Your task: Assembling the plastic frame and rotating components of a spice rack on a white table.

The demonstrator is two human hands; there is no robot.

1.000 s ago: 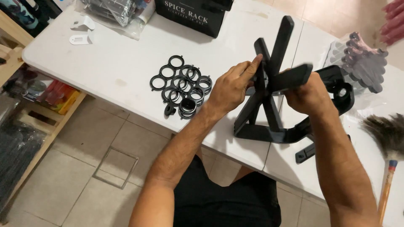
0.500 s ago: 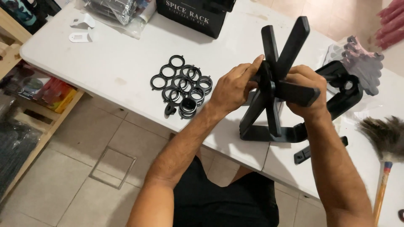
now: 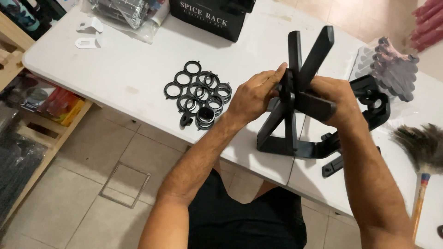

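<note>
Both hands meet at the hub of a black plastic rack point(image 3: 295, 115) that stands upright near the front edge of the white table point(image 3: 129, 74). The left hand point(image 3: 253, 96) is clamped on the hub from the left, and the right hand point(image 3: 336, 99) is closed around one of the flat spokes. To the left lies a heap of black rings point(image 3: 199, 99) — well clear of the hands. Behind the rack sit more black parts point(image 3: 374, 99), partly hidden by the right hand, and a clear bag of dark pieces point(image 3: 392, 67). A black box point(image 3: 207, 18) stands at the far edge, a feather duster point(image 3: 422, 147) to the right. Below — a tiled floor point(image 3: 92, 198) and a wooden shelf point(image 3: 41, 120).
</note>
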